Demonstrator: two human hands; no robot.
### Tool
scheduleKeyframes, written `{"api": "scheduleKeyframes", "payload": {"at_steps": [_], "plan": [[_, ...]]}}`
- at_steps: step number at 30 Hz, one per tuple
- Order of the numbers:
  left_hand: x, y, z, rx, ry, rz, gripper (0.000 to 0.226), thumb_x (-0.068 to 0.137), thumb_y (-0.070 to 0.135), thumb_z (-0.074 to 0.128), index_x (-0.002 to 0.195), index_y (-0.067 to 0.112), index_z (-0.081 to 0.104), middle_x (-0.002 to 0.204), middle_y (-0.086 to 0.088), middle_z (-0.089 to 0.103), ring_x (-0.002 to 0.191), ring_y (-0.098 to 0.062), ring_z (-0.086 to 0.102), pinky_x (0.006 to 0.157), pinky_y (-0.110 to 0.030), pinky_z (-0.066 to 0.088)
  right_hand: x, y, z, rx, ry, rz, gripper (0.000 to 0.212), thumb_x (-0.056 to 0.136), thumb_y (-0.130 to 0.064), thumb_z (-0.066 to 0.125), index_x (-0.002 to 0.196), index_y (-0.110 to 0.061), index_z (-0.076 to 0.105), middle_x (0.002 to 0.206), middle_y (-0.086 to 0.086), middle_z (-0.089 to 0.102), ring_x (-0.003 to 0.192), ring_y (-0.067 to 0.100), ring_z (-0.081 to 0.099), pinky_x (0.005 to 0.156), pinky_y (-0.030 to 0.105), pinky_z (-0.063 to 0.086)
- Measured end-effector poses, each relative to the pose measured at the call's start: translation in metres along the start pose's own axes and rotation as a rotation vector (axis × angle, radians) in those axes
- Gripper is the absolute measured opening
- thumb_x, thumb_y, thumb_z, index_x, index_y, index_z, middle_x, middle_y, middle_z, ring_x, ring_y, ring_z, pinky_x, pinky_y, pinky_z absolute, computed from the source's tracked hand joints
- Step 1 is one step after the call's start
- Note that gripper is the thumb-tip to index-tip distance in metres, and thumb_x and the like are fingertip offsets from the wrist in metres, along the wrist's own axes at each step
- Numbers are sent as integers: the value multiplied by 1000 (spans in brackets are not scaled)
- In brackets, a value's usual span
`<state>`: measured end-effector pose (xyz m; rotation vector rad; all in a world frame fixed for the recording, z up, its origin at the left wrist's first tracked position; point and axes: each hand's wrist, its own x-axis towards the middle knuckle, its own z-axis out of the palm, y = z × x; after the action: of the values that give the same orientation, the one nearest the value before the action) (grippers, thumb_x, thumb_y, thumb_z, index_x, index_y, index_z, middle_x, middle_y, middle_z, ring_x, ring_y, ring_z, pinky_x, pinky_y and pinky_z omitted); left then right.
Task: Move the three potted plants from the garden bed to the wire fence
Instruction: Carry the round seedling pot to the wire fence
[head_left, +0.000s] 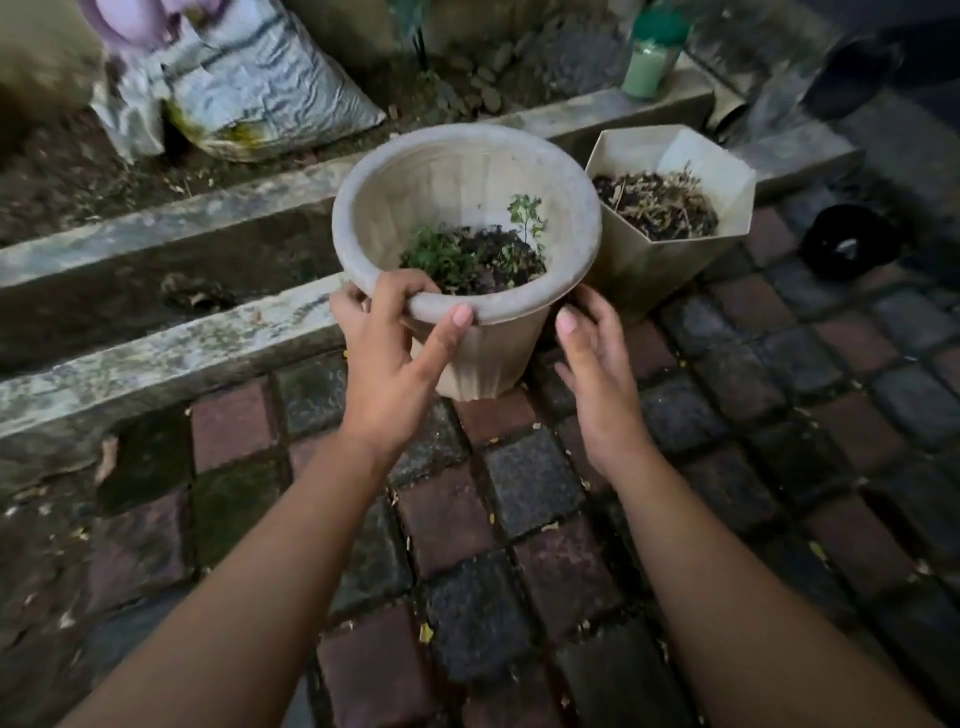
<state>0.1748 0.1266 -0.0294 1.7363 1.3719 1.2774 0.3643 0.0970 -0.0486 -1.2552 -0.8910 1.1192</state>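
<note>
A round pale pot (467, 171) with small green seedlings in dark soil stands on the brick paving beside the concrete kerb. My left hand (395, 353) grips its near rim, thumb over the lip and fingers inside. My right hand (592, 364) is open beside the pot's right wall, fingers spread, and I cannot tell whether it touches. A hexagonal pale pot (670, 150) with dry stems and dark soil stands right behind it, touching or nearly so. No third pot or wire fence is in view.
A concrete kerb and drain channel (156, 249) run diagonally on the left. A crumpled sack (244, 83) lies in the garden bed beyond. A green bottle (647, 62) stands on the ledge. A black round object (847, 244) lies on the bricks at right.
</note>
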Motion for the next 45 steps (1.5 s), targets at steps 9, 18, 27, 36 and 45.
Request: {"api": "scheduleKeyframes", "payload": {"at_steps": [9,18,27,36,45], "plan": [[32,3,-45,-163,-134,57,30,79,39,69,97,16,64,108,-22,47,94,7,57,82,-11,47,26,16,13,82,-15,-71,79,82,-16,65,154,-9,35,154,16,49,134,19,53,107,25,48],[30,-12,-60,-555,-78,-215,33,86,13,57,112,33,58,103,13,68,95,-19,65,74,-39,54,15,62,10,20,-87,-47,72,93,-21,77,155,-24,41,161,2,43,141,25,51,108,33,49],[-14,-38,-12,-442,-248,-464,135,57,54,93,158,39,4,151,3,53,142,-29,54,102,-59,56,35,63,-19,-25,-282,145,63,100,-20,66,144,-52,33,132,-24,53,105,-17,54,64,3,51],[-1,-70,17,-157,-224,-428,146,51,37,103,155,17,3,156,-6,40,145,-27,45,115,-55,49,37,65,-5,-50,-309,158,114,66,-54,87,160,-42,24,153,-12,51,142,13,47,116,50,43],[-4,-86,24,-168,-175,-398,127,56,23,104,149,19,18,147,2,45,138,-16,49,114,-52,50,41,76,3,-79,-274,145,126,61,-57,89,163,-36,19,158,-3,47,143,13,45,107,23,47]]}}
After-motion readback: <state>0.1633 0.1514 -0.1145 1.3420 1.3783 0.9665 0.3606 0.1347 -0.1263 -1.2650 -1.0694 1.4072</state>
